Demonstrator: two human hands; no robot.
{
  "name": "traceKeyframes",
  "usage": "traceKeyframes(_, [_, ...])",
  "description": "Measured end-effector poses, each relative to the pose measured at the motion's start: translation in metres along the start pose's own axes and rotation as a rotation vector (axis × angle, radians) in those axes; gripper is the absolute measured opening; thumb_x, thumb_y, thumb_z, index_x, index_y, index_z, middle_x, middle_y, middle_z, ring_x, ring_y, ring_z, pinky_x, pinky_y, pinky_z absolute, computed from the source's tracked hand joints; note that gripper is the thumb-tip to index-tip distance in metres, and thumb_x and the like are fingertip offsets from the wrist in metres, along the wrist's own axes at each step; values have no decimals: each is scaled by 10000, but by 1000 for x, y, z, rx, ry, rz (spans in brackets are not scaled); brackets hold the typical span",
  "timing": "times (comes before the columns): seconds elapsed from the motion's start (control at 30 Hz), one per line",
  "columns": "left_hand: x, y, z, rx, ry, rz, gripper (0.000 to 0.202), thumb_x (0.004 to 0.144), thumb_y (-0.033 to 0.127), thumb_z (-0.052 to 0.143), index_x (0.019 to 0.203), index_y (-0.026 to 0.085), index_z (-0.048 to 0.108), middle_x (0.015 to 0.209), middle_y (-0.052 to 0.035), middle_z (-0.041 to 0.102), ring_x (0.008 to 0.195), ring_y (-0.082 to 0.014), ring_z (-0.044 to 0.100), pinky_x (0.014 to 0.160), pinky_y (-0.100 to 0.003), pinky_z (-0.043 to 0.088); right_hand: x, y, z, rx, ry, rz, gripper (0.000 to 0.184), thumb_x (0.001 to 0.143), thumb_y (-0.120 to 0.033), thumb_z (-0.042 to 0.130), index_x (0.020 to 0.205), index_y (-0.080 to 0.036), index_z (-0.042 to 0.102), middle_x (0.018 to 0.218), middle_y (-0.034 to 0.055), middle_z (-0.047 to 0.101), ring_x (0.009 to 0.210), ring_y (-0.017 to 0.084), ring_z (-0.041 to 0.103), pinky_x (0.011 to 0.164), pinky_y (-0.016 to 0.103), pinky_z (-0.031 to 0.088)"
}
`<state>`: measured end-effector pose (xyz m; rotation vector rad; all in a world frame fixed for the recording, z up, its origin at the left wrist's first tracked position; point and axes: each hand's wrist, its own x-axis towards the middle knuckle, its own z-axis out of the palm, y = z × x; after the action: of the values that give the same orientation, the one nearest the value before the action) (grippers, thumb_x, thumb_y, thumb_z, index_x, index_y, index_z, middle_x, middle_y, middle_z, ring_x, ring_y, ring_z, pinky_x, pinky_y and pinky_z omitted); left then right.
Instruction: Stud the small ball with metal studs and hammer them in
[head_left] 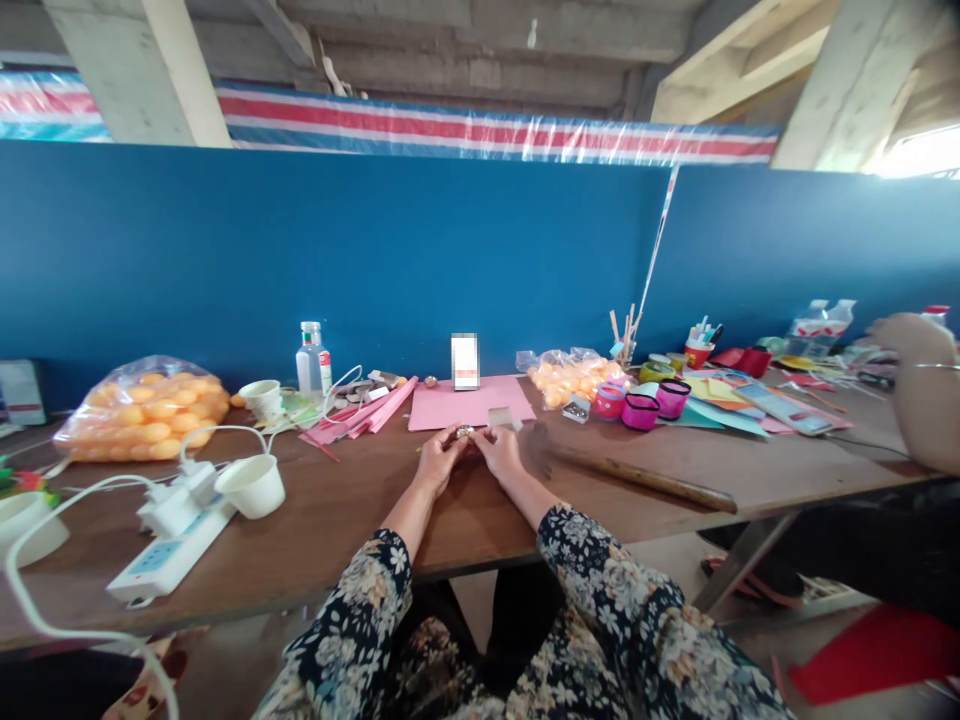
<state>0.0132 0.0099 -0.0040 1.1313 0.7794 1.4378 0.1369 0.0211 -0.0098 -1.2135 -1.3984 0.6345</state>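
My left hand point(441, 460) and my right hand point(498, 450) meet over the near middle of the brown table. Between their closed fingertips is a small round shiny metallic piece point(464, 432), too small to name surely. Just beyond the hands lies a pink sheet point(435, 406), and a small pale box point(504, 417) sits on its near edge, by my right fingers. A similar small round metallic piece point(430, 381) rests at the sheet's far left. Right of my right wrist lies a tool with a wooden handle point(652, 478); its dark end is blurred.
A phone point(466, 365) stands upright behind the sheet. Bags of orange balls point(154, 415) lie left and right. A power strip point(172, 550), cables and a white cup point(251, 486) are at left. Purple and pink bands point(641, 411) and coloured papers lie right, near another person's arm point(922, 400).
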Motion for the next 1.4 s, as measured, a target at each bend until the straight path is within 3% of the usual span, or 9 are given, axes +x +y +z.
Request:
traceKeyframes(0.17, [1, 1, 0, -44, 6, 1, 416, 603, 267, 679, 993, 151, 593, 974, -79, 642, 897, -191, 587, 870, -364, 416, 1, 3, 1, 24, -13, -12, 274, 691, -368, 544, 730, -119, 652, 713, 72, 667, 618, 164, 584, 596, 257, 447])
traceKeyframes(0.33, [0, 7, 2, -128, 25, -82, 346, 644, 286, 649, 950, 138, 585, 917, -78, 644, 847, -172, 596, 827, -359, 442, 0, 6, 3, 59, -54, -45, 240, 695, -352, 541, 743, -137, 635, 723, 51, 659, 639, 159, 582, 617, 266, 457])
traceKeyframes(0.57, [2, 4, -1, -140, 72, -90, 374, 598, 245, 692, 934, 144, 561, 874, -66, 646, 778, -145, 604, 735, -307, 467, -2, 3, 5, 163, -81, -111, 237, 660, -293, 585, 842, -141, 580, 828, 63, 642, 720, 158, 596, 674, 281, 480])
traceKeyframes(0.77, [1, 6, 1, -129, 51, -106, 350, 598, 235, 691, 918, 145, 579, 889, -62, 648, 789, -142, 601, 730, -278, 459, -2, -1, 4, 264, -158, -66, 272, 687, -311, 562, 905, -149, 574, 912, 78, 642, 817, 177, 608, 708, 293, 493])
traceKeyframes(1.03, [0, 6, 1, -108, -3, -98, 331, 603, 230, 688, 908, 125, 615, 919, -83, 650, 820, -167, 594, 771, -307, 453, -2, 1, 4, 199, -122, -50, 289, 697, -339, 558, 911, -145, 573, 921, 84, 638, 832, 187, 602, 639, 274, 509])
traceKeyframes(1.23, [3, 2, -2, -168, -17, -133, 312, 648, 243, 658, 934, 130, 606, 913, -90, 651, 826, -188, 604, 789, -379, 465, -1, -1, 4, 301, -143, 74, 314, 752, -383, 474, 950, -160, 570, 864, 58, 642, 618, 149, 608, 507, 256, 506])
traceKeyframes(1.4, [3, 3, -3, -196, -78, -118, 277, 687, 279, 619, 890, 91, 628, 899, -116, 656, 857, -209, 601, 828, -401, 449, 0, 2, 4, 285, -170, 40, 308, 744, -341, 487, 977, -165, 587, 946, 71, 638, 719, 170, 618, 547, 261, 512])
